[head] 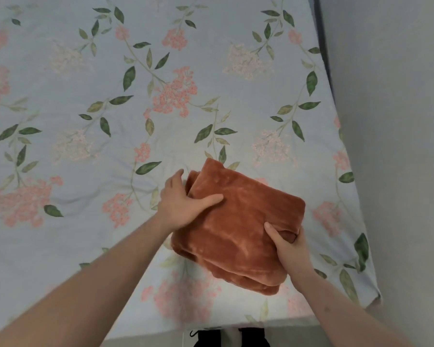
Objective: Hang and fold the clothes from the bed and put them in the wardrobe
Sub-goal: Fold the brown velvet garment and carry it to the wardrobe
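A rust-orange fleece garment (pixel 238 226), folded into a thick rectangular bundle, lies near the front right part of the bed (pixel 85 96). My left hand (pixel 183 204) holds its left edge, thumb laid flat on top and fingers going down beside the fold. My right hand (pixel 290 244) grips the bundle's right edge, thumb on top and fingers curled underneath.
The bed carries a pale blue sheet with pink flowers and green leaves. Its front edge runs just above my dark shoes (pixel 231 338). A grey floor (pixel 398 146) lies along the right side of the bed.
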`<state>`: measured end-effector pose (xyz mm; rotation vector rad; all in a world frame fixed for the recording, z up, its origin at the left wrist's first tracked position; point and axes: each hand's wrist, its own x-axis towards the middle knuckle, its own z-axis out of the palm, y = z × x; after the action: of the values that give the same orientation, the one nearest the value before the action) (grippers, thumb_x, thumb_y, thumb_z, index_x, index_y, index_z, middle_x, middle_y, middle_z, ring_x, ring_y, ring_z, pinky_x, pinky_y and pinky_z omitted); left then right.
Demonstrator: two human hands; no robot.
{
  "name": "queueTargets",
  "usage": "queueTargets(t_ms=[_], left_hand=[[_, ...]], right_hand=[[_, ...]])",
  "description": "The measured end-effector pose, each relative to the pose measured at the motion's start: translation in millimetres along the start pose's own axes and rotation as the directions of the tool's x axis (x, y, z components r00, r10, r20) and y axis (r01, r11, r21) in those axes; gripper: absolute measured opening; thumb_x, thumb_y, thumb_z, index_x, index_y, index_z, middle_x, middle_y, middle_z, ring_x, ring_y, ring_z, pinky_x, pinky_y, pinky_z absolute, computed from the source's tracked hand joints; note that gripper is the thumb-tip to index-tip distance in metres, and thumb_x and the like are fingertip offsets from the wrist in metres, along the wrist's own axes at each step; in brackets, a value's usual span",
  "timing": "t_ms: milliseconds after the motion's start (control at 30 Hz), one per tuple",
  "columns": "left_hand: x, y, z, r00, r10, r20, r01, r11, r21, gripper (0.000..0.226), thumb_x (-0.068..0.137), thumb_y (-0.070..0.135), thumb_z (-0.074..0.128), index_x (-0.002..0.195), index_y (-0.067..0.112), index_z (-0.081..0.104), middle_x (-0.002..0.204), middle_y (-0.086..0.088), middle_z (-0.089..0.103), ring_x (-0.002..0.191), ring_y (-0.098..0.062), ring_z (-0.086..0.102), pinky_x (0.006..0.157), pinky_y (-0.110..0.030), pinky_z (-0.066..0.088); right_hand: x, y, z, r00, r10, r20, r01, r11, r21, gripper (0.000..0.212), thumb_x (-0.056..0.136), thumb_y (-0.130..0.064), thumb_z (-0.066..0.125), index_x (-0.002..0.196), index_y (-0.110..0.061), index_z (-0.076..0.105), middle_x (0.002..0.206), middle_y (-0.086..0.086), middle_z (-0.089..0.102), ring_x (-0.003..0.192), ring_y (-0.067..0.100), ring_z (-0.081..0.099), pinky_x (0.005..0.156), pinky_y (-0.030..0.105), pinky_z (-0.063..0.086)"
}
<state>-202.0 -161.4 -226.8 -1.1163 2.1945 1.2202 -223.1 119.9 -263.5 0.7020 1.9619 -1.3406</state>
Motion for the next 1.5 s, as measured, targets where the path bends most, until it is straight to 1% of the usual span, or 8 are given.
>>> queueTargets(t_ms=[133,300,533,867,1033,1133,1333,1500], left_hand=[[27,-10,18,0.964,-0.047,0.262,0.029,0.997,0.073,0.154,0.035,0.088,0.084,0.16,0.039,0.01,0.159,0.002,0.034,0.142,-0.024,0.043,0.118,-0.05,0.038],[20,-33,26,0.946,-0.053,0.321,0.117,0.976,-0.183,0.1,0.056,0.06,0.094,0.139,0.031,0.047,0.121,0.013,0.067,0.106,-0.009,0.068,0.1,-0.036,0.054],[-66,-69,18,0.95,-0.075,0.304,0.218,0.855,-0.47,0.052,0.076,0.045,0.088,0.123,0.038,0.068,0.11,0.012,0.078,0.098,-0.011,0.076,0.096,-0.04,0.057],[-279,-44,-37,0.966,-0.044,0.253,0.219,0.658,-0.721,0.057,0.081,0.059,0.081,0.132,0.046,0.06,0.131,0.006,0.07,0.118,-0.02,0.07,0.102,-0.043,0.052],[-375,-40,-70,0.993,-0.094,0.07,0.112,0.601,-0.791,0.077,0.074,0.051,0.084,0.143,0.033,0.054,0.139,-0.003,0.066,0.125,-0.027,0.065,0.108,-0.05,0.047],[-430,-30,-89,0.974,-0.217,-0.06,0.087,0.61,-0.787,0.073,0.071,0.062,0.079,0.137,0.05,0.05,0.132,0.018,0.066,0.115,-0.009,0.068,0.1,-0.042,0.052],[-520,-30,-128,0.866,-0.372,-0.334,-0.073,0.567,-0.821,0.066,0.068,0.053,0.066,0.133,0.044,0.053,0.126,0.018,0.066,0.116,-0.008,0.063,0.104,-0.04,0.048],[-581,-58,-178,0.752,-0.488,-0.443,-0.178,0.497,-0.849,0.056,0.077,0.039,0.067,0.131,0.033,0.056,0.126,0.01,0.065,0.11,-0.005,0.061,0.087,-0.027,0.046]], right_hand=[[1,1,3,0.999,-0.024,0.027,0.023,1.0,0.019,0.069,0.06,-0.068,0.091,0.113,-0.056,0.049,0.116,-0.024,0.064,0.1,0.0,0.064,0.075,0.021,0.048],[9,2,-12,0.994,-0.011,0.107,0.015,0.999,-0.031,0.072,0.065,-0.058,0.093,0.127,-0.044,0.059,0.121,-0.013,0.071,0.109,0.012,0.069,0.099,0.038,0.055],[-17,-14,-16,0.962,-0.061,0.267,0.101,0.985,-0.14,0.055,0.066,-0.052,0.09,0.117,-0.046,0.069,0.107,-0.019,0.077,0.097,0.004,0.075,0.089,0.032,0.059],[-163,-90,-72,0.888,-0.063,0.456,0.186,0.955,-0.23,0.045,0.076,-0.035,0.091,0.117,-0.033,0.071,0.104,-0.011,0.08,0.09,0.006,0.077,0.079,0.029,0.058],[-241,-128,-81,0.821,-0.064,0.567,0.25,0.933,-0.257,0.054,0.073,-0.041,0.092,0.121,-0.032,0.069,0.106,-0.007,0.08,0.093,0.012,0.078,0.083,0.035,0.061],[-284,-146,-74,0.767,-0.085,0.636,0.323,0.907,-0.268,0.057,0.072,-0.044,0.093,0.123,-0.033,0.069,0.106,-0.009,0.08,0.094,0.011,0.077,0.084,0.035,0.061],[-367,-174,-28,0.611,-0.089,0.786,0.489,0.824,-0.287,0.073,0.063,-0.061,0.092,0.127,-0.036,0.066,0.108,-0.014,0.079,0.093,0.007,0.077,0.079,0.028,0.06],[-445,-195,37,0.416,-0.005,0.909,0.632,0.72,-0.286,0.081,0.059,-0.062,0.095,0.129,-0.034,0.065,0.113,-0.011,0.078,0.1,0.013,0.077,0.091,0.038,0.06]])
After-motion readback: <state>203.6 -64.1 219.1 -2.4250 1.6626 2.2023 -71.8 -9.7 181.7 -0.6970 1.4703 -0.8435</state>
